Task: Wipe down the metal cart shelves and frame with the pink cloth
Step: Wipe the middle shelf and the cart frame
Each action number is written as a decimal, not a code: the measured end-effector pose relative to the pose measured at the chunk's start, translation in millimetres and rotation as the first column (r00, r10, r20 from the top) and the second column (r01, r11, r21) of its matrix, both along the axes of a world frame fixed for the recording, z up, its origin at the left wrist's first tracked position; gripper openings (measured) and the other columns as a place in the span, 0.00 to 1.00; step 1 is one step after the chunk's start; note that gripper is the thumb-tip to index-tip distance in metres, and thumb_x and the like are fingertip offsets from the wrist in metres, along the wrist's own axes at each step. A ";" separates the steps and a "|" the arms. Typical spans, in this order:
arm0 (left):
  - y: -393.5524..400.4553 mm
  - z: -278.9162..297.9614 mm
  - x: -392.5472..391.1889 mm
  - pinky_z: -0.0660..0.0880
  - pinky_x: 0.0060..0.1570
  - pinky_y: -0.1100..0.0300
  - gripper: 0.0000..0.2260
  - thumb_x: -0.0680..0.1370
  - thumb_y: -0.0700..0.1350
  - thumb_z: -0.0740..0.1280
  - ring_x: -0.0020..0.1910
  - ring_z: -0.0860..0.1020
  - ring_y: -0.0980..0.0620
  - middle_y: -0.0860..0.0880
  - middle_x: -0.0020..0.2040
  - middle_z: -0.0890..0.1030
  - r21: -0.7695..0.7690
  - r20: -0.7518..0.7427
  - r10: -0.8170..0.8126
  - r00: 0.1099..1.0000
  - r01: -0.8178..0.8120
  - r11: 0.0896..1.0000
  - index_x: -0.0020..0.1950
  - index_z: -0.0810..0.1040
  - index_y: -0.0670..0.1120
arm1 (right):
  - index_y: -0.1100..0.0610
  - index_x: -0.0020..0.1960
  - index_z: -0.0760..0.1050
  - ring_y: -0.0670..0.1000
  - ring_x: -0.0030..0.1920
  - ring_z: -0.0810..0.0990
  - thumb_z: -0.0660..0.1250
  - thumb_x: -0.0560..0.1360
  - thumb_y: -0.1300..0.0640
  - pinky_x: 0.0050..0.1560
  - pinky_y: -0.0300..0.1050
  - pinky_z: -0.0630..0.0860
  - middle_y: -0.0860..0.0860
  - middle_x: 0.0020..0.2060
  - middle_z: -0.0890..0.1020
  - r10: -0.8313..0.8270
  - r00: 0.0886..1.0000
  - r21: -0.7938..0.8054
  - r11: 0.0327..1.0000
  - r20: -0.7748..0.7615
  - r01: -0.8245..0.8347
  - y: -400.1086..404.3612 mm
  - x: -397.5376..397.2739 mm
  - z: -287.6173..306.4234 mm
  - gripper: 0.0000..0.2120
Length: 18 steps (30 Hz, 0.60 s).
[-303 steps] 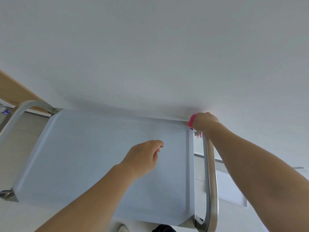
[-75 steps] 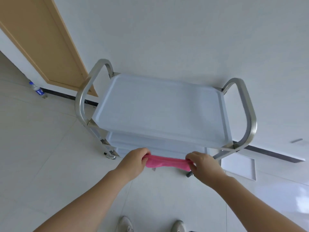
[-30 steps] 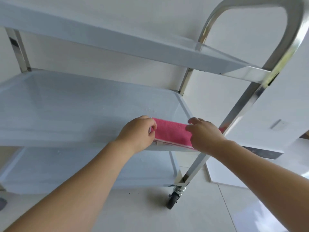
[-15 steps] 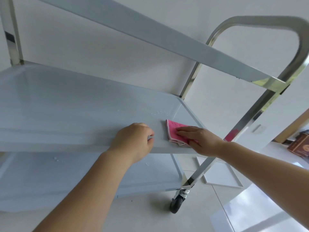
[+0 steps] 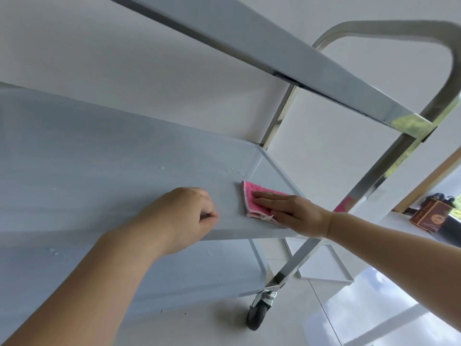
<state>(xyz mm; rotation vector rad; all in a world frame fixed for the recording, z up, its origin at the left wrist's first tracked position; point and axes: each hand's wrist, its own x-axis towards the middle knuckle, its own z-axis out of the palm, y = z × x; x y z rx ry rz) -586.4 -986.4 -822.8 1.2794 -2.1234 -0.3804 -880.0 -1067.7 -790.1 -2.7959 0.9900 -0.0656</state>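
The metal cart fills the view, seen from low down. Its middle shelf point(image 5: 104, 171) spreads across the left, with water droplets near its far right corner. The folded pink cloth point(image 5: 249, 198) lies flat near that shelf's front right corner. My right hand point(image 5: 291, 212) presses on the cloth with fingers stretched flat. My left hand point(image 5: 184, 216) rests curled on the shelf's front edge, left of the cloth. The top shelf point(image 5: 274, 51) crosses overhead, and the bottom shelf point(image 5: 194, 273) lies below.
The cart's chrome handle and upright frame point(image 5: 389, 168) stand at the right, ending in a black caster wheel point(image 5: 257, 318) on the tiled floor. A white wall is behind the cart. A flat white tray point(image 5: 324, 270) lies on the floor beyond. A brown box point(image 5: 431, 216) sits far right.
My right hand spread the cloth flat on the middle shelf and slid it slightly inward. My left hand let go of the cloth and settled on the shelf's front edge. The camera dropped lower.
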 end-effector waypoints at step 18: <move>4.7 10.6 -2.6 0.73 0.48 0.58 0.08 0.75 0.45 0.64 0.45 0.75 0.55 0.50 0.52 0.78 0.104 0.021 -0.004 1.000 0.002 0.995 0.45 0.81 0.43 | 0.54 0.75 0.51 0.47 0.75 0.50 0.47 0.82 0.52 0.71 0.37 0.42 0.50 0.76 0.51 -0.417 0.901 -0.012 0.908 -0.121 0.419 -170.2 -1.5 -12.0 0.22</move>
